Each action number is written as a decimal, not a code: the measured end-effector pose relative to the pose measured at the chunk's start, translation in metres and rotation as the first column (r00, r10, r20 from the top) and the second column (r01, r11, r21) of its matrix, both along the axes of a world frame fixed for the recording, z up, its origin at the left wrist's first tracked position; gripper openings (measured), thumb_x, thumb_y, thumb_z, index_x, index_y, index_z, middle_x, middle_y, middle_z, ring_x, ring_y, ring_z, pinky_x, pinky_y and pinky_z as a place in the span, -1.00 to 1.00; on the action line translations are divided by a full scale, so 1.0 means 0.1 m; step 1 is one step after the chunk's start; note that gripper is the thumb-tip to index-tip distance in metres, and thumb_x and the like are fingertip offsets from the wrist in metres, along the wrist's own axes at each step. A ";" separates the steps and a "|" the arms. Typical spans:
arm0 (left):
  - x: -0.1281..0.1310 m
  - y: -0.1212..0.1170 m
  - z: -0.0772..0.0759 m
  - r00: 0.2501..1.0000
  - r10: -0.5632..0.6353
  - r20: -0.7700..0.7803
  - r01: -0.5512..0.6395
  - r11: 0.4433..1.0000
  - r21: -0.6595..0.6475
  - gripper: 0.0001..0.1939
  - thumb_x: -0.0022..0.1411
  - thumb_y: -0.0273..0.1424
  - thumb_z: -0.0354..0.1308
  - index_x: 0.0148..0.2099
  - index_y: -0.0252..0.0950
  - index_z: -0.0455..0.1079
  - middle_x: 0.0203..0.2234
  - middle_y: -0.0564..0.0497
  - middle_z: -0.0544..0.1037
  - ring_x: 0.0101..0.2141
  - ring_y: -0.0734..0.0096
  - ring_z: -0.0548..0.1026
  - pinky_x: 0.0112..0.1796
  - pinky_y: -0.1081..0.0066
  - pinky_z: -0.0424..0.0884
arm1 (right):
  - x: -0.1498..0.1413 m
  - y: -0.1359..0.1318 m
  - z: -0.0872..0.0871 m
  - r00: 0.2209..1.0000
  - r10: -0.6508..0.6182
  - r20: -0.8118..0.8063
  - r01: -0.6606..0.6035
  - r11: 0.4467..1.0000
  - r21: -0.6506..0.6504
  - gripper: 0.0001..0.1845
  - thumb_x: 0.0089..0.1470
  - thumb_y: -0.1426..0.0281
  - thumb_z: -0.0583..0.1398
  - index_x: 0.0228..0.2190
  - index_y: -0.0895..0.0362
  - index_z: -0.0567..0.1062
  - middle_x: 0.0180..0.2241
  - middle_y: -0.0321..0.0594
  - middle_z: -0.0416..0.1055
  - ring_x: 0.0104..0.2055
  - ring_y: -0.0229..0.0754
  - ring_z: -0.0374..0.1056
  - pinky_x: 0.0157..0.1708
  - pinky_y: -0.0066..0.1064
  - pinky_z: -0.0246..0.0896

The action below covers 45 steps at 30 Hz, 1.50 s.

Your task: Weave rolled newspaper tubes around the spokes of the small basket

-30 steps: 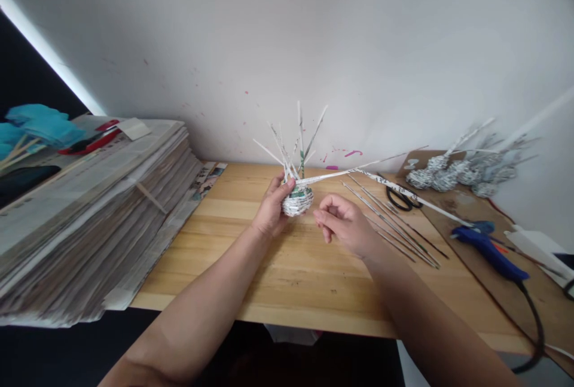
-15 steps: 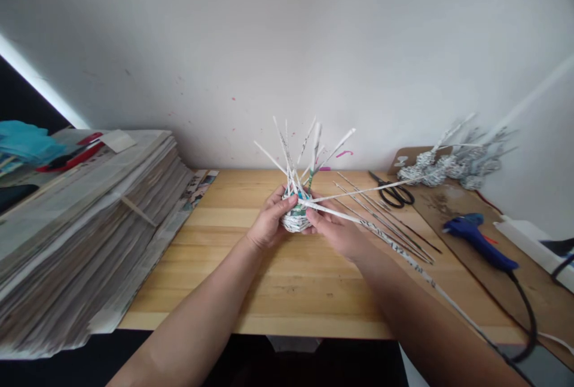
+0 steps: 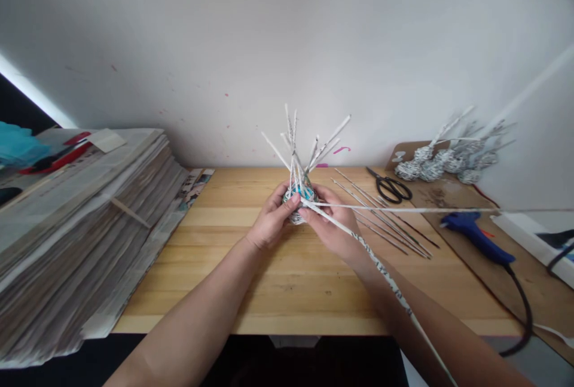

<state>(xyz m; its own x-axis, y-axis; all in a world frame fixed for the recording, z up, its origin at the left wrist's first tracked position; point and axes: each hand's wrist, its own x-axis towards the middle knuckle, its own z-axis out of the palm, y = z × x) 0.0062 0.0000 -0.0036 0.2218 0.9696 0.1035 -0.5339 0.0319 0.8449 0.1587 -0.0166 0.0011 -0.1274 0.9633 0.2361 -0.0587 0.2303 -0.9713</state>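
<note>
Clasping paper pot (image 3: 296,218) in closed left grip (image 3: 271,218) and closed right grip (image 3: 334,225). Apparently woven below only, leaving uprights (image 3: 334,136) and strands (image 3: 381,267) unworked.

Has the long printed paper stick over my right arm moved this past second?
Yes: the paper stick has swung down the picture, away from the scissors.

Right hand (image 3: 334,216): came in, now closed round the woven ball (image 3: 296,218) | spokes (image 3: 329,143) above the grip: turned, I see | printed strip (image 3: 382,270): swung down across right forearm (image 3: 452,339) | thin strip (image 3: 403,209): dropped level, right of grip
</note>
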 end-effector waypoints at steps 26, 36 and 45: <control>0.02 0.06 0.01 0.997 -0.014 0.073 0.014 1.000 0.010 -0.51 0.11 -0.03 0.40 -0.08 -0.28 0.51 -0.23 -0.05 0.59 -0.21 0.31 0.53 -0.16 0.39 0.44 | 0.07 0.06 0.07 1.000 0.030 -0.001 -0.030 0.999 -0.028 -0.44 -0.01 0.24 0.44 0.02 0.03 0.49 0.01 -0.13 0.56 -0.01 -0.06 0.51 -0.02 -0.20 0.47; 0.05 0.06 0.03 0.997 -0.002 0.071 0.006 0.998 -0.058 -0.64 0.13 -0.27 0.34 -0.06 -0.27 0.42 -0.31 0.01 0.57 -0.33 0.39 0.48 -0.31 0.45 0.41 | 0.08 0.11 0.05 0.999 0.008 0.054 -0.005 0.998 -0.059 -0.42 -0.04 0.20 0.45 0.00 0.08 0.50 -0.02 -0.12 0.57 -0.08 -0.08 0.50 -0.04 -0.21 0.41; 0.04 0.06 0.05 0.994 -0.036 0.105 0.045 0.995 -0.088 -0.65 0.06 -0.32 0.32 -0.10 -0.30 0.43 -0.27 0.00 0.57 -0.29 0.37 0.49 -0.25 0.41 0.43 | 0.12 0.12 0.07 0.996 0.083 -0.022 -0.085 0.990 -0.111 -0.51 0.01 0.17 0.42 -0.06 0.08 0.52 -0.09 -0.15 0.58 -0.09 -0.08 0.49 -0.14 -0.25 0.45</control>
<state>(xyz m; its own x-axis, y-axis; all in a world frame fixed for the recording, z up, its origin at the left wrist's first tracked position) 0.0106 0.0060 0.0012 0.2539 0.9664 0.0407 -0.6145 0.1287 0.7783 0.1707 -0.0047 0.0080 -0.2062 0.9697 0.1308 -0.0903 0.1142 -0.9893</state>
